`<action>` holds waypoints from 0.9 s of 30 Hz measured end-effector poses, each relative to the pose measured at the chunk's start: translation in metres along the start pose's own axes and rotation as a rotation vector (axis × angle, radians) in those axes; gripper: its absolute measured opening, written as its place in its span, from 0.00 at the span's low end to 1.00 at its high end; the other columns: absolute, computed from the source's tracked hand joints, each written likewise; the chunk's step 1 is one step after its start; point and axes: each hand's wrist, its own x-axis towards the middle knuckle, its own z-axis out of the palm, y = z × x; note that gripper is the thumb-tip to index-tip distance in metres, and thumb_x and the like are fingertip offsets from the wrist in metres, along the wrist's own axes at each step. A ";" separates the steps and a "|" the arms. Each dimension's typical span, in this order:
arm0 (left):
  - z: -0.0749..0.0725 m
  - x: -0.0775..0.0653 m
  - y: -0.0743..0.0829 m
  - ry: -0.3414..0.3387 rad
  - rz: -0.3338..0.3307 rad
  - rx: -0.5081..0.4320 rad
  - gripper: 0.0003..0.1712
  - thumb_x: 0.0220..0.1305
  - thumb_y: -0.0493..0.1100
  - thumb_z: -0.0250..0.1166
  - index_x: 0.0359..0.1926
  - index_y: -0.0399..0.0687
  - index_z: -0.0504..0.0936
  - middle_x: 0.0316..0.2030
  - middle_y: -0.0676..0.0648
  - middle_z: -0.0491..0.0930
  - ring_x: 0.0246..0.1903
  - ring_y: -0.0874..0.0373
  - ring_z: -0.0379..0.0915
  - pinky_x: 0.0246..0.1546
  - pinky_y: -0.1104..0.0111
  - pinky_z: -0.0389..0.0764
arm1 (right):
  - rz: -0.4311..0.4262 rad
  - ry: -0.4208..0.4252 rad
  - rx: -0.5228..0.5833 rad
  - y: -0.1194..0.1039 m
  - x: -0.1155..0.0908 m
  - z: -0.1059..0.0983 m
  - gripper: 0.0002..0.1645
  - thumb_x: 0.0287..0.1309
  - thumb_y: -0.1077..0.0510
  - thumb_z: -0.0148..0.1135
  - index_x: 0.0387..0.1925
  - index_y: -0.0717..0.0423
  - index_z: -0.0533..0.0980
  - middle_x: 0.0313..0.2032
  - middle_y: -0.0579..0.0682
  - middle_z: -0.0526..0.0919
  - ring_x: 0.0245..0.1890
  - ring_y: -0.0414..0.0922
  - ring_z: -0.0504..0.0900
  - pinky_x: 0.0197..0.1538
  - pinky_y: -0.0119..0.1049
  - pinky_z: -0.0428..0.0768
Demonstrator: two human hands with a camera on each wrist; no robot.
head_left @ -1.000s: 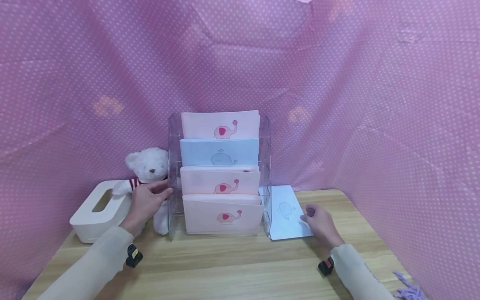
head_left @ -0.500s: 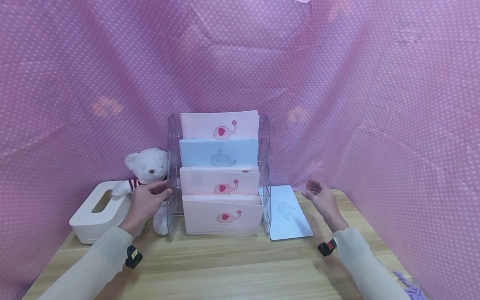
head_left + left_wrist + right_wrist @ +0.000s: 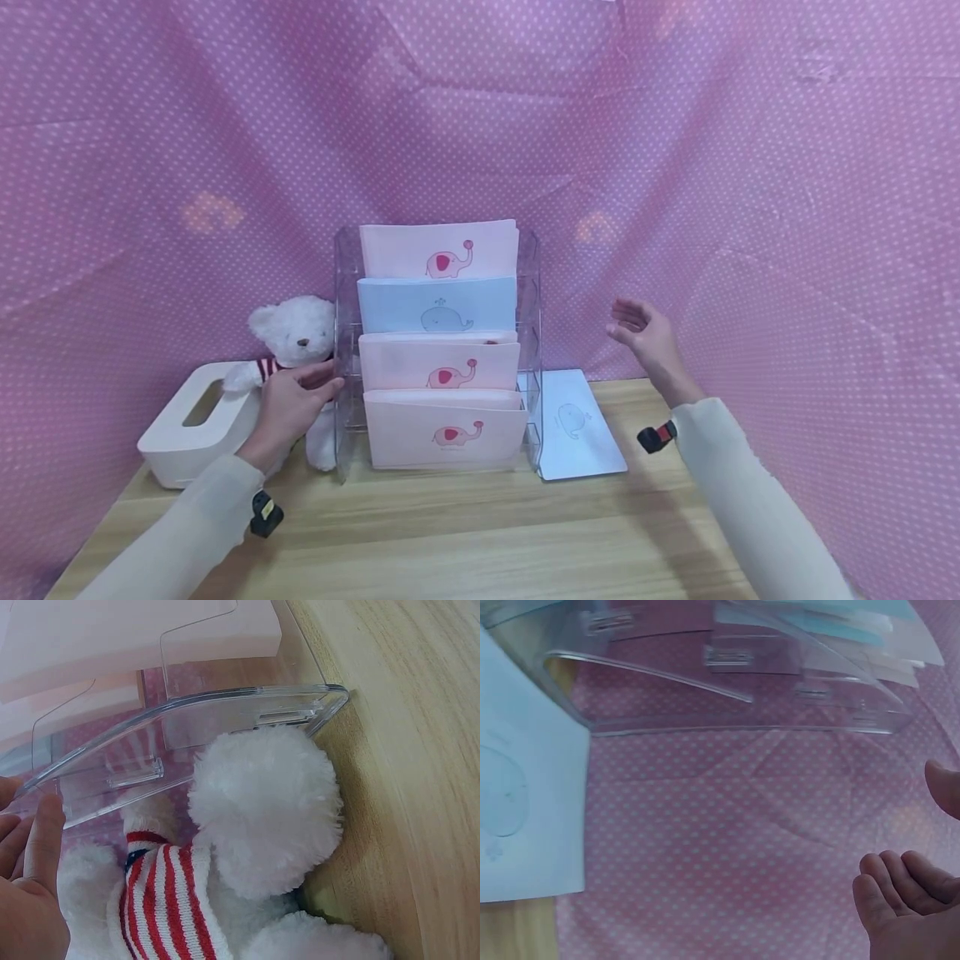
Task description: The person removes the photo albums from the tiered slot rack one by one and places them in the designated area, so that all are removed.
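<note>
Our left hand [image 3: 288, 408] had its thumb and fingers at the left side panel of the clear rack [image 3: 347, 317]; we could not tell whether they pinched the panel's edge or only touched it. Our right hand [image 3: 647, 340] hung in the air right of the rack, holding nothing, its fingers loosely bent and the thumb apart from them. We had the rack upright toward the back edge of the worktop [image 3: 450, 537], with pink booklets [image 3: 405, 429] in three tiers and blue booklets [image 3: 393, 307] second from the top. At its right side, toward the worktop's back right corner, the loose booklet [image 3: 579, 454] lay flat; whether it touched the rack we could not tell. We judged the rack stiff, fairly light and slick, best steadied by both side panels. The loose booklet looked thin, bendable and easy to crease; its right edge or front right corner seemed the place to pinch. On our left, the white bear [image 3: 300, 329] sat between the rack and the white box [image 3: 168, 425].
</note>
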 end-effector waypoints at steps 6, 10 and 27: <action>0.001 0.000 -0.001 -0.004 -0.003 0.001 0.25 0.67 0.46 0.69 0.62 0.43 0.81 0.57 0.39 0.84 0.57 0.44 0.82 0.48 0.70 0.86 | -0.046 0.003 0.056 -0.025 0.018 -0.001 0.38 0.66 0.64 0.62 0.74 0.64 0.60 0.72 0.65 0.68 0.71 0.58 0.69 0.58 0.16 0.76; 0.001 0.000 -0.002 0.002 0.000 0.009 0.24 0.67 0.45 0.69 0.62 0.43 0.81 0.57 0.39 0.83 0.57 0.43 0.82 0.51 0.63 0.86 | -0.078 -0.001 0.099 -0.038 0.029 -0.001 0.38 0.66 0.65 0.62 0.73 0.65 0.60 0.72 0.67 0.67 0.69 0.55 0.72 0.57 0.16 0.77; 0.001 -0.001 0.000 0.003 0.015 0.021 0.25 0.67 0.44 0.68 0.62 0.41 0.80 0.57 0.37 0.83 0.57 0.42 0.82 0.52 0.58 0.86 | -0.139 -0.075 0.205 -0.092 0.065 0.011 0.41 0.64 0.62 0.65 0.75 0.59 0.60 0.74 0.61 0.66 0.74 0.54 0.67 0.69 0.30 0.75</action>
